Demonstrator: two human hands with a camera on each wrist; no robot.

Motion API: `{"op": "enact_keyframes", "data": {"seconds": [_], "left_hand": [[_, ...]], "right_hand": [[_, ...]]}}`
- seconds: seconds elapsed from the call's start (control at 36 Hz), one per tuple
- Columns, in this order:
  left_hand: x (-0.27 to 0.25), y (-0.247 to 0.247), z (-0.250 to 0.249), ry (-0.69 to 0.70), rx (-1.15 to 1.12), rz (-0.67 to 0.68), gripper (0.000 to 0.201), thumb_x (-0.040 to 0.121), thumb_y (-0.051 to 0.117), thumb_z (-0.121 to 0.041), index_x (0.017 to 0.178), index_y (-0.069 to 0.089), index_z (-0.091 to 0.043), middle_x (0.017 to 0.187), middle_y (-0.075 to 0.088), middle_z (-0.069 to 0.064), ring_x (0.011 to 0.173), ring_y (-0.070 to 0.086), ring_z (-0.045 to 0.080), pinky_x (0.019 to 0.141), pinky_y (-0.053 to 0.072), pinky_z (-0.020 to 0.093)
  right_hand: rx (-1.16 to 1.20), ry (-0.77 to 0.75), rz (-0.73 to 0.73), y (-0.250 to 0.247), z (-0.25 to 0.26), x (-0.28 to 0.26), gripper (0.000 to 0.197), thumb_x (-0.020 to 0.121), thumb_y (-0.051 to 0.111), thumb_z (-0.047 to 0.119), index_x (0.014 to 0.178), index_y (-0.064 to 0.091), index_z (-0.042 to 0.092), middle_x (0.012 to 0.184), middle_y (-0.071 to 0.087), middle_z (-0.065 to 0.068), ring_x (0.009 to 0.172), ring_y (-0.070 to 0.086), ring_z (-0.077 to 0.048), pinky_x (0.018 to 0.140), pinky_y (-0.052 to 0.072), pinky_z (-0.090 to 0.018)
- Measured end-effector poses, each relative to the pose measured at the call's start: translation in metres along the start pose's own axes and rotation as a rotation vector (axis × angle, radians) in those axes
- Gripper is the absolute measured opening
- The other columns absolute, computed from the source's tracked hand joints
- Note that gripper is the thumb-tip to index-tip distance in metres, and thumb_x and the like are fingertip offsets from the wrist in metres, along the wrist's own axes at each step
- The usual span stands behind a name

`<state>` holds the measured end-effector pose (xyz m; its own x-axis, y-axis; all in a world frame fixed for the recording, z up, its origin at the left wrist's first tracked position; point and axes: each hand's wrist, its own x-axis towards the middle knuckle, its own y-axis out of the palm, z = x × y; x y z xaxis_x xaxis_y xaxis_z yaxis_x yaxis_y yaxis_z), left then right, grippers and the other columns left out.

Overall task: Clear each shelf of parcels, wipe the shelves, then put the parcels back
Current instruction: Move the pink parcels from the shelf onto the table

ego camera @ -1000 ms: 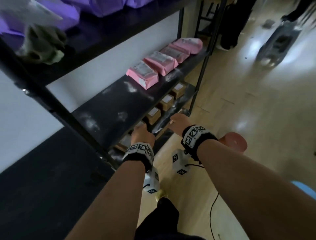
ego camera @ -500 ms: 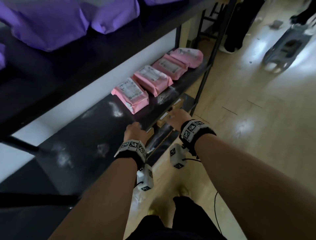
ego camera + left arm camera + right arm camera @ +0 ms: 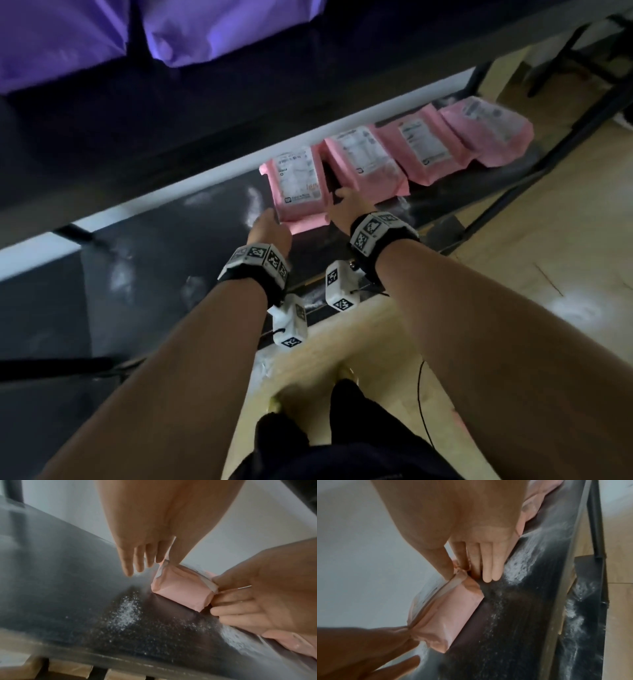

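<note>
Several pink parcels lie in a row on the black middle shelf [image 3: 164,246]. Both hands are at the leftmost pink parcel [image 3: 297,185] [image 3: 181,591] [image 3: 447,612], which rests on the shelf. My left hand [image 3: 270,226] [image 3: 147,566] is at its left end with straight fingers, the thumb touching the end seam. My right hand [image 3: 346,205] [image 3: 467,573] holds the right end, thumb on top and fingers against the side and underneath. In the left wrist view the right hand [image 3: 257,601] pinches the parcel's edge. White dust [image 3: 253,205] streaks the shelf.
Three more pink parcels [image 3: 366,161] [image 3: 424,144] [image 3: 486,130] continue to the right. Purple parcels [image 3: 205,27] sit on the shelf above. Brown boxes [image 3: 72,668] stand on the shelf below. A black upright [image 3: 507,198] bounds the right end; wooden floor [image 3: 548,274] lies behind.
Both hands rose from the lower shelf's front edge and reached in to the leftmost pink parcel; the right now grips its end. The head view swung closer to the shelf.
</note>
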<state>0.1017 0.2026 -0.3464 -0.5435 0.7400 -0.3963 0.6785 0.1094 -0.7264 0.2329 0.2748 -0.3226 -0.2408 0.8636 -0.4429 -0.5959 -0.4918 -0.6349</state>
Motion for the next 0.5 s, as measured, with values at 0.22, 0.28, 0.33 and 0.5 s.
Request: {"op": "enact_keyframes", "data": {"seconds": [0.22,0.28,0.33,0.5], "left_hand": [[-0.002,0.01,-0.005,-0.055,-0.133,0.006,0.032,0.095,0.044,-0.009,0.125,0.055,-0.006,0.118,0.062,0.014,0.111,0.057,0.031,0.089,0.044,0.033],[-0.005,0.01,-0.003,-0.072,-0.171,-0.014,0.028,0.091,0.046,-0.007,0.115,0.061,-0.005,0.105,0.065,0.014,0.098,0.062,0.029,0.076,0.045,0.029],[-0.009,0.007,-0.001,-0.068,-0.149,-0.019,0.024,0.09,0.047,-0.007,0.107,0.064,-0.003,0.092,0.065,0.012,0.077,0.06,0.021,0.062,0.041,0.022],[-0.029,-0.002,0.02,-0.113,-0.19,-0.091,0.023,0.093,0.049,-0.014,0.108,0.064,-0.004,0.089,0.063,0.004,0.075,0.056,0.018,0.059,0.038,0.022]], "right_hand": [[0.04,0.018,0.073,0.018,0.006,0.016,0.029,0.089,0.057,0.031,0.111,0.062,0.012,0.101,0.065,-0.005,0.088,0.062,-0.025,0.082,0.052,-0.035],[0.051,0.022,0.079,0.02,0.006,0.016,0.026,0.087,0.057,0.028,0.106,0.062,0.011,0.099,0.066,-0.007,0.087,0.064,-0.026,0.083,0.054,-0.039],[0.051,0.024,0.078,0.021,0.006,0.013,0.02,0.086,0.058,0.028,0.097,0.061,0.012,0.095,0.067,-0.009,0.084,0.065,-0.028,0.08,0.056,-0.041],[0.067,-0.01,0.091,0.03,0.01,-0.013,0.028,0.085,0.062,0.028,0.106,0.061,0.009,0.1,0.068,-0.008,0.089,0.066,-0.027,0.081,0.054,-0.038]]}}
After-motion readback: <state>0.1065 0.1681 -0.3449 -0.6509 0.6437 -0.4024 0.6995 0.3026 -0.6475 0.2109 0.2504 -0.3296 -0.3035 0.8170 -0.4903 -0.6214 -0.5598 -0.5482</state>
